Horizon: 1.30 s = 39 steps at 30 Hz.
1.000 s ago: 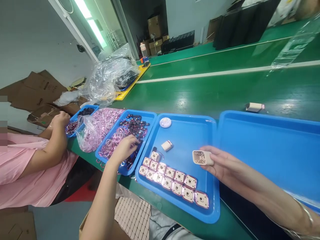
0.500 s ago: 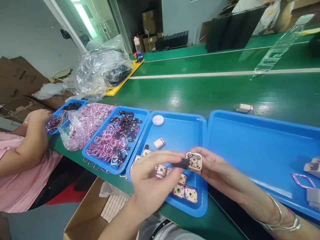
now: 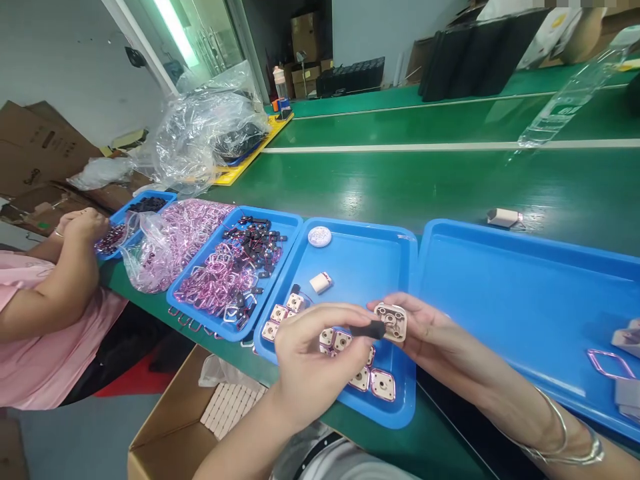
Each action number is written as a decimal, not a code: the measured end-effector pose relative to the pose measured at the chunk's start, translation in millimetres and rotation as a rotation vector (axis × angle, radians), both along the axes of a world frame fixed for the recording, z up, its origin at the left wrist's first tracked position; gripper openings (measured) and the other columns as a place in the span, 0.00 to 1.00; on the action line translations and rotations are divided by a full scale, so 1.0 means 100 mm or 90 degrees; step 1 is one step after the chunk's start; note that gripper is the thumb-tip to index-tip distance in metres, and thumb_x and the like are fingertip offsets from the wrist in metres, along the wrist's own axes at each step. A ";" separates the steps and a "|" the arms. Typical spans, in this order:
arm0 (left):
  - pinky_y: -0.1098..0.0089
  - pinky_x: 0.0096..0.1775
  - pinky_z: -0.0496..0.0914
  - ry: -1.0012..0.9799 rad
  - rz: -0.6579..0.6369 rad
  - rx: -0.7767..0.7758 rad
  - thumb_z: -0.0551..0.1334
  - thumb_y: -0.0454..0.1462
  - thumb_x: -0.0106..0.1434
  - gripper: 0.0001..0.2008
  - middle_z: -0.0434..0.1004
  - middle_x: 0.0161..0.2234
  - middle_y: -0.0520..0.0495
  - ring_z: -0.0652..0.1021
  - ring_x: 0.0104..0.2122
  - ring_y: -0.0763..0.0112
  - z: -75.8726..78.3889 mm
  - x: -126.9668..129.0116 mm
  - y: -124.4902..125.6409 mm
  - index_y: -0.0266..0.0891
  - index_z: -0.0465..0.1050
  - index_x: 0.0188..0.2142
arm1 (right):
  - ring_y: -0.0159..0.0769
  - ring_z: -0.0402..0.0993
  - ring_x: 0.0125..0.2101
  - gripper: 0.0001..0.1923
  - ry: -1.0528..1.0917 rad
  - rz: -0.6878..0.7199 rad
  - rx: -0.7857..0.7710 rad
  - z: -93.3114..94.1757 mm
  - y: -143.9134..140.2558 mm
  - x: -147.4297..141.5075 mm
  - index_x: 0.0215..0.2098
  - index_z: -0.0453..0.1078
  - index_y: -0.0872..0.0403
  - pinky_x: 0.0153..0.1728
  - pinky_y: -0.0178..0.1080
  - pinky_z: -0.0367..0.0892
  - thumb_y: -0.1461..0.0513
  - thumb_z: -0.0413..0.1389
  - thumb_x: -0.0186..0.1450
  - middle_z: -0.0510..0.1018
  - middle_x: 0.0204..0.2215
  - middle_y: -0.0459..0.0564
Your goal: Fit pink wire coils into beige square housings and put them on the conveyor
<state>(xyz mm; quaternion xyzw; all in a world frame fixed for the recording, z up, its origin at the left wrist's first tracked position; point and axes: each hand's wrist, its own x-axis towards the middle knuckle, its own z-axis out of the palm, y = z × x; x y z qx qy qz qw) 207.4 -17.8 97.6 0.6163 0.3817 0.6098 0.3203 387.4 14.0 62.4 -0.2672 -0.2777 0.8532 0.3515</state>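
Between the thumb and fingers of my left hand (image 3: 320,360) is a small black plastic piece (image 3: 369,329). My right hand (image 3: 425,327) grips a cream square housing (image 3: 393,323), its hollow side with round posts turned toward me. The black piece overlaps the housing's left edge; whether it sits inside I cannot tell. Under my hands, the middle blue tray (image 3: 365,257) holds several cream square parts (image 3: 383,385), some with pink rims. A cream block (image 3: 321,283) and a round white patterned disc (image 3: 319,236) lie farther back in it.
To the left, a blue tray (image 3: 183,303) holds pink frames (image 3: 215,283) and black parts (image 3: 253,240). Beyond it are a bag of pink frames (image 3: 193,223) and a co-worker's hands (image 3: 83,223). A blue tray (image 3: 500,287) lies right; a cardboard box (image 3: 165,427) stands below the table edge.
The black piece has shifted slightly right against the housing, and my left hand has moved a little right with it. The camera view has shifted slightly.
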 end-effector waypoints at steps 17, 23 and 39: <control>0.70 0.42 0.77 0.049 0.007 0.017 0.63 0.20 0.51 0.20 0.82 0.36 0.50 0.81 0.37 0.70 -0.09 0.02 0.02 0.41 0.77 0.39 | 0.33 0.74 0.37 0.09 0.007 0.007 -0.009 -0.03 0.01 0.00 0.41 0.74 0.49 0.42 0.35 0.66 0.58 0.61 0.63 0.79 0.36 0.47; 0.69 0.40 0.77 0.067 0.044 0.038 0.64 0.21 0.52 0.19 0.82 0.36 0.51 0.81 0.36 0.70 -0.11 -0.02 0.06 0.42 0.77 0.39 | 0.36 0.74 0.40 0.11 -0.019 0.006 0.009 -0.04 0.00 0.02 0.42 0.74 0.49 0.45 0.38 0.66 0.57 0.62 0.61 0.79 0.39 0.48; 0.69 0.38 0.76 0.168 0.008 0.126 0.64 0.24 0.55 0.12 0.82 0.34 0.46 0.82 0.34 0.68 -0.03 -0.02 0.05 0.38 0.75 0.37 | 0.34 0.74 0.39 0.09 -0.022 0.008 -0.001 -0.02 -0.02 -0.01 0.40 0.75 0.48 0.43 0.35 0.66 0.58 0.63 0.61 0.80 0.38 0.46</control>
